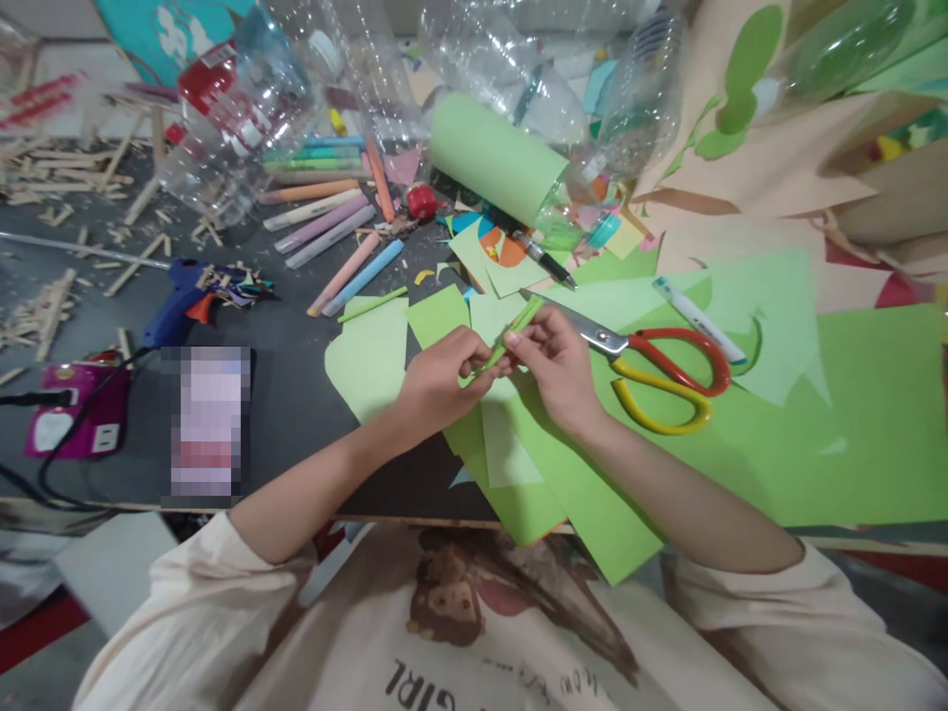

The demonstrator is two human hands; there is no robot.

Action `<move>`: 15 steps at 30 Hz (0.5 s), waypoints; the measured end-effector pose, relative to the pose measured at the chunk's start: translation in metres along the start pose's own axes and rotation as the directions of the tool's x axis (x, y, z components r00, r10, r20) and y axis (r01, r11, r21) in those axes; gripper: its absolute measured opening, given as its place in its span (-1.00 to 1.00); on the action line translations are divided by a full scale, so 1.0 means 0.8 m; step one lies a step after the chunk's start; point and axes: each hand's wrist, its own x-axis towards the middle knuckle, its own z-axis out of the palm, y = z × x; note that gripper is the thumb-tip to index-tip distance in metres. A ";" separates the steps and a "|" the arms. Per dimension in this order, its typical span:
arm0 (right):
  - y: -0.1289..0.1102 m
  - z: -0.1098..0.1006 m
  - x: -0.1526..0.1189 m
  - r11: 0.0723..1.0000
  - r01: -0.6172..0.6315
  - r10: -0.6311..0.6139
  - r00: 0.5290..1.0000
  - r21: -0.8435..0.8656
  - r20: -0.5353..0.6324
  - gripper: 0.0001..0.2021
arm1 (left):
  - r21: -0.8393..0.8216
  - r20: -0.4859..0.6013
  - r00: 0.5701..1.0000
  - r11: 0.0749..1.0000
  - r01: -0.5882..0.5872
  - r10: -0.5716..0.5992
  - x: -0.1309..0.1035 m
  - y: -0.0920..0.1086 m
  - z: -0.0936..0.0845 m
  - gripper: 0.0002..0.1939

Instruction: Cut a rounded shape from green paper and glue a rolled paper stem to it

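Observation:
A thin, narrow strip of green paper [524,318] runs slantwise between my two hands. My left hand [444,380] pinches its lower end, fingers curled in. Further up, my right hand [555,360] grips the same strip between thumb and fingers. Beneath both hands lie overlapping sheets of green paper [592,504]. Just right of my right hand rest scissors [671,370] with one red and one yellow handle loop, their blades partly hidden. A thin rolled green paper stick [374,304] lies on a pale green piece [366,355] to the left.
Clear plastic bottles [504,59] crowd the back, beside a green paper-wrapped cylinder [496,158]. Several markers [326,222] lie left of centre. A blue glue gun [178,296], a phone [207,425] and wood sticks [59,168] occupy the left. A black pen [548,259] lies beyond my hands.

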 end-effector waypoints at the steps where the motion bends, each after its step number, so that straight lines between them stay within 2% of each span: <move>1: 0.000 0.000 0.000 1.000 0.001 -0.001 1.000 0.003 -0.002 -0.58 | -0.009 0.003 1.000 1.000 0.016 -0.016 0.000 0.001 -0.001 -0.77; 11: 0.001 -0.001 -0.001 1.000 0.003 -0.003 1.000 0.014 0.018 -0.60 | -0.161 0.040 0.990 0.977 0.139 -0.134 0.003 0.007 -0.005 -0.83; 15: -0.003 -0.001 0.000 0.999 -0.028 0.027 0.999 0.016 0.028 -0.59 | -0.175 0.046 0.993 0.977 0.118 -0.112 0.004 0.008 -0.007 -0.86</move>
